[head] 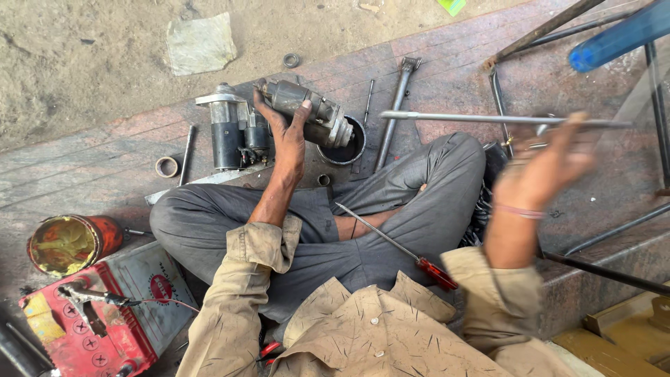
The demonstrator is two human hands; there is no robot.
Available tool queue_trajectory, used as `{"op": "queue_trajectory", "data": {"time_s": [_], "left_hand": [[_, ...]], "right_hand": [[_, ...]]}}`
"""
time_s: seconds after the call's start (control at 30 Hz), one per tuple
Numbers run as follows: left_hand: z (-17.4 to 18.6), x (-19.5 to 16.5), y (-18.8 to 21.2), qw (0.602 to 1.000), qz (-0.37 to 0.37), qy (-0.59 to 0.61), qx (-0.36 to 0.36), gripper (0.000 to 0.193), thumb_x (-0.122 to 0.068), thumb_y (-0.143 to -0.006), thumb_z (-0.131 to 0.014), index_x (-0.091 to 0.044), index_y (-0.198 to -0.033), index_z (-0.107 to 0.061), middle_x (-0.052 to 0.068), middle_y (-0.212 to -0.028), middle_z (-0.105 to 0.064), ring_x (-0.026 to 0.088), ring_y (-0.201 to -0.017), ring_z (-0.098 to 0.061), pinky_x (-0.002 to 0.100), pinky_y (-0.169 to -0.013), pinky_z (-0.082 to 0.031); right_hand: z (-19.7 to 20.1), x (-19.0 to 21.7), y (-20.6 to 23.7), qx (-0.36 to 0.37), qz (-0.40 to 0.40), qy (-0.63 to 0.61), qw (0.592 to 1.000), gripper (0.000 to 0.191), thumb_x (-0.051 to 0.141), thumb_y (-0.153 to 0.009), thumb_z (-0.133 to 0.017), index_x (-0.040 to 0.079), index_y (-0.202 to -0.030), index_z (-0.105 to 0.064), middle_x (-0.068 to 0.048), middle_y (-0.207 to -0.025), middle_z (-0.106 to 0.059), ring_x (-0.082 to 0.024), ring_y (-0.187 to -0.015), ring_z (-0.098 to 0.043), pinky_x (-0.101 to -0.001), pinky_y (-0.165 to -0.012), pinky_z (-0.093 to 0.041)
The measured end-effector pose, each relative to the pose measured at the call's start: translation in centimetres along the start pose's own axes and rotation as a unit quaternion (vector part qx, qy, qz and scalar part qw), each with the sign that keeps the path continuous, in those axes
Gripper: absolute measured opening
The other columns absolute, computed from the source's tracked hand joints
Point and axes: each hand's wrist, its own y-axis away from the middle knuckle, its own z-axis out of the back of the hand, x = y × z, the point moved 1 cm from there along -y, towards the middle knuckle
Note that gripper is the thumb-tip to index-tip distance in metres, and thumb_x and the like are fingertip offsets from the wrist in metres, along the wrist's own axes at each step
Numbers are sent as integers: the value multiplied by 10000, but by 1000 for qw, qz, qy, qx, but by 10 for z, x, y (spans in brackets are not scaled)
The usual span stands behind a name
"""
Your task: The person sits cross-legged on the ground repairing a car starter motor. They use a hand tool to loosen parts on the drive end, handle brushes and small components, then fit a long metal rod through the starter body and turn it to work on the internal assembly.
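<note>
From up here I look down on a person sitting cross-legged on a reddish stone floor [447, 77]. The left hand [287, 129] is stretched forward and clamped over a grey cylindrical motor part [307, 112], thumb on one side and fingers curled over the top; that part lies tilted on the floor just ahead of the knees, its far end resting over the rim of a black round cup [347, 148]. Touching it on the left is a second motor body [229, 129], silver on top and dark below, standing upright.

The right hand [541, 171] is raised and blurred, with a thin band at the wrist. It is closed on a long metal rod [488, 119] that runs level across the view towards the left hand, though the blur keeps me from telling just how the fingers sit on it.

A red-handled screwdriver [398, 246] lies across the lap, tip pointing to the upper left. On the floor ahead, a long steel tool with a forked end [396, 105] lies beside the black cup, and a metal ring [166, 166] sits well off to the left. At lower left I see an open tin of yellowish grease [66, 243] near a red-topped battery [91, 328] with a clamp on its terminal. A blue handle [618, 35] pokes in at the upper right.
</note>
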Motion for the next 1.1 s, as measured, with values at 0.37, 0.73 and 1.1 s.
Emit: {"op": "queue_trajectory", "data": {"time_s": [0.37,0.73,1.1], "left_hand": [[-8,-12,9,1000,-3,10,-29,1094,-247,-965,-739,-83,-1632,114,253,-1667,-125,317,-1525,-206,395,-1243,-197],[-9,-7,13,998,-35,-34,-30,1082,-300,-1008,-736,-54,-1632,113,259,-1711,-21,321,-1580,-109,410,-1281,-123],[-6,1,10,997,-32,-22,-62,1122,-357,-972,-747,-62,-1640,106,284,-1706,-22,371,-1582,-99,462,-1285,-136]], "right_hand": [[-34,-97,71,-50,-129,-52,989,256,235,-1093,-566,10,-1187,-489,-145,-938,-668,-268,-769,-730,-460,-709,-681],[-42,-101,69,-33,-125,-43,991,197,202,-1091,-557,33,-1170,-491,-148,-969,-691,-265,-777,-735,-434,-702,-667],[-41,-93,59,95,-104,-98,985,145,63,-1108,-618,53,-1211,-516,-160,-1088,-693,-231,-870,-710,-497,-860,-660]]}}
